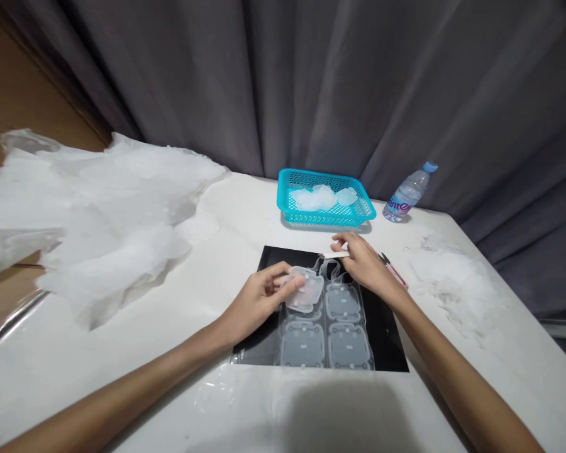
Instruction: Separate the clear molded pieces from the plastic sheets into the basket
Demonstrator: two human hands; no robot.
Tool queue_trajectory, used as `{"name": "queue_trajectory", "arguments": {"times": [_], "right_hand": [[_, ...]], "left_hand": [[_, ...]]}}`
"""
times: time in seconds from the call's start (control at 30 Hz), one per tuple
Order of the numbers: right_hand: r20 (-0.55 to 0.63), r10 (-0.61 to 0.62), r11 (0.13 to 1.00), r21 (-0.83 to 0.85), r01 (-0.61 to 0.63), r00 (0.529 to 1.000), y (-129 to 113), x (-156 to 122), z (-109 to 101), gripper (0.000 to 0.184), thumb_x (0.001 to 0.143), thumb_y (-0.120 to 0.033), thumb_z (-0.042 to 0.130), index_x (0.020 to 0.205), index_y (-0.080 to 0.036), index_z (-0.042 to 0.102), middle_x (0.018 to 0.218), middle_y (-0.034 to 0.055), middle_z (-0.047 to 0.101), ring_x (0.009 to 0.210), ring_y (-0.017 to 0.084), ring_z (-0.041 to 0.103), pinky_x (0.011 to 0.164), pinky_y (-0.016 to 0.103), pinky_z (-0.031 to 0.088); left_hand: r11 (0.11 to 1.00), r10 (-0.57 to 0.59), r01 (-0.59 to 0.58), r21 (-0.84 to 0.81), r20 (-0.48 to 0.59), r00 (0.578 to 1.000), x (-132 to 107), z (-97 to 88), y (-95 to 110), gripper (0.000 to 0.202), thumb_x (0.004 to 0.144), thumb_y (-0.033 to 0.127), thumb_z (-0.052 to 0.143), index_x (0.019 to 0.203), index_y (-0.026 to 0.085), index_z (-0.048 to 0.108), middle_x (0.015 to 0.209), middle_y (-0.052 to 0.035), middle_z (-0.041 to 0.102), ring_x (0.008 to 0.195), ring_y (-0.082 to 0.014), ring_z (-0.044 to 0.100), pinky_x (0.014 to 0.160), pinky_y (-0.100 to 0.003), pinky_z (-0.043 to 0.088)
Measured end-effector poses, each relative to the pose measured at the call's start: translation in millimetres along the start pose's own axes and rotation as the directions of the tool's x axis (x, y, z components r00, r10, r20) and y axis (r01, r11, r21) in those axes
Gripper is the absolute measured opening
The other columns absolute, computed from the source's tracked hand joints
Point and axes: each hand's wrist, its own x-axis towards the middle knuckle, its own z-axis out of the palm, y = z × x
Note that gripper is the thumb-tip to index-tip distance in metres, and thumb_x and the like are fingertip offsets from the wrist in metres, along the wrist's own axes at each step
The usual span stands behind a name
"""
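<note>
A clear plastic sheet of moulded rounded-square pieces point(327, 327) lies on a black mat point(387, 340) in the middle of the white table. My left hand point(259, 299) pinches one loose clear piece point(305, 289) above the sheet's top left corner. My right hand point(363, 261) rests at the sheet's top right corner, fingers closed on a small white strip-like thing point(337, 254) that I cannot name.
A turquoise basket point(325, 217) with clear pieces stands behind the mat. A water bottle point(408, 194) is at the back right. Crumpled white plastic point(99, 214) covers the left; scraps point(453, 277) lie right. Pink-handled tool point(395, 272) beside my right wrist. Grey curtain behind.
</note>
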Motion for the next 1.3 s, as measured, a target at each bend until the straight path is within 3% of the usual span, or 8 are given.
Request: {"name": "queue_trajectory", "arguments": {"times": [0.13, 0.27, 0.4, 0.5, 0.63, 0.77, 1.1, 1.3], "right_hand": [[0.161, -0.106, 0.981, 0.18, 0.077, 0.981, -18, -6, -29, 0.029, 0.104, -0.041, 0.051, 0.118, -0.021, 0.068, 0.111, 0.0071, 0.072, 0.095, 0.021, 0.064, 0.087, 0.033, 0.048], [0.419, -0.225, 0.933, 0.352, 0.071, 0.88, -40, -13, -32, 0.022, 0.099, -0.04, 0.065, 0.1, -0.02, 0.074, 0.097, 0.0028, 0.074, 0.085, 0.017, 0.064, 0.078, 0.028, 0.047], [0.517, -0.231, 0.937, 0.347, 0.045, 0.824, -39, -12, -29, 0.02, 0.098, -0.035, 0.065, 0.089, -0.018, 0.072, 0.083, 0.0014, 0.072, 0.075, 0.016, 0.062, 0.071, 0.027, 0.046], [0.567, -0.239, 0.953, 0.293, 0.078, 0.788, -27, 5, -40, 0.019, 0.096, -0.033, 0.065, 0.09, -0.017, 0.074, 0.082, 0.0021, 0.073, 0.075, 0.016, 0.063, 0.071, 0.028, 0.047], [0.192, -0.101, 0.988, 0.133, 0.076, 0.976, -4, 50, -54, 0.028, 0.095, -0.04, 0.063, 0.082, -0.017, 0.073, 0.084, 0.0049, 0.074, 0.081, 0.02, 0.066, 0.077, 0.031, 0.048], [-0.017, 0.019, 0.999, 0.037, -0.018, 1.0, 16, 77, -56, 0.046, 0.099, -0.047, 0.054, 0.067, -0.017, 0.066, 0.073, 0.0083, 0.071, 0.075, 0.023, 0.064, 0.077, 0.034, 0.047], [-0.032, 0.036, 0.978, 0.205, -0.029, 0.999, 14, -59, -35, 0.065, 0.108, -0.064, 0.022, 0.102, -0.021, 0.07, 0.096, 0.0066, 0.071, 0.092, 0.021, 0.067, 0.091, 0.035, 0.051], [0.15, -0.049, 0.947, 0.321, -0.001, 0.987, 7, -88, -26, 0.038, 0.107, -0.05, 0.048, 0.094, -0.022, 0.07, 0.08, 0.0013, 0.065, 0.077, 0.018, 0.066, 0.08, 0.032, 0.05]], "left_hand": [[0.962, -0.092, 0.102, -0.252, 0.051, 0.994, 7, -3.1, 4, 0.03, 0.098, 0.046, 0.068, 0.1, 0.016, 0.065, 0.088, -0.0024, 0.076, 0.078, -0.0147, 0.071, 0.074, -0.025, 0.052], [0.963, -0.094, 0.107, -0.246, 0.065, 0.993, 7, -1.6, 4, 0.033, 0.099, 0.049, 0.064, 0.105, 0.017, 0.066, 0.087, -0.0025, 0.077, 0.077, -0.0161, 0.071, 0.074, -0.026, 0.052], [0.988, -0.023, 0.007, 0.153, 0.102, 0.995, 4, -3.8, 0, 0.042, 0.101, 0.056, 0.058, 0.122, 0.02, 0.064, 0.104, -0.0052, 0.077, 0.096, -0.0239, 0.073, 0.083, -0.034, 0.055], [0.854, 0.059, -0.17, 0.491, 0.233, 0.971, 0, -6.0, -4, 0.067, 0.095, 0.061, 0.065, 0.149, 0.024, 0.049, 0.145, -0.0114, 0.064, 0.132, -0.0332, 0.061, 0.108, -0.045, 0.05], [0.67, 0.11, -0.314, 0.673, 0.328, 0.938, -1, -7.1, -9, 0.075, 0.101, 0.065, 0.053, 0.161, 0.026, 0.036, 0.165, -0.0102, 0.044, 0.152, -0.0315, 0.042, 0.124, -0.05, 0.037], [0.585, 0.131, -0.339, 0.737, 0.326, 0.936, 2, -7.5, -12, 0.072, 0.103, 0.066, 0.044, 0.161, 0.024, 0.037, 0.165, -0.0093, 0.044, 0.153, -0.0275, 0.04, 0.123, -0.046, 0.04], [0.459, 0.258, -0.346, 0.818, 0.249, 0.933, 11, -14.6, -27, 0.062, 0.11, 0.056, 0.032, 0.157, 0.017, 0.043, 0.165, -0.0124, 0.043, 0.151, -0.027, 0.044, 0.125, -0.046, 0.037], [0.567, 0.302, -0.424, 0.706, 0.3, 0.905, 24, -6.6, -7, 0.042, 0.11, 0.045, 0.044, 0.142, 0.023, 0.058, 0.152, -0.0091, 0.059, 0.142, -0.0278, 0.052, 0.12, -0.048, 0.04]]}}
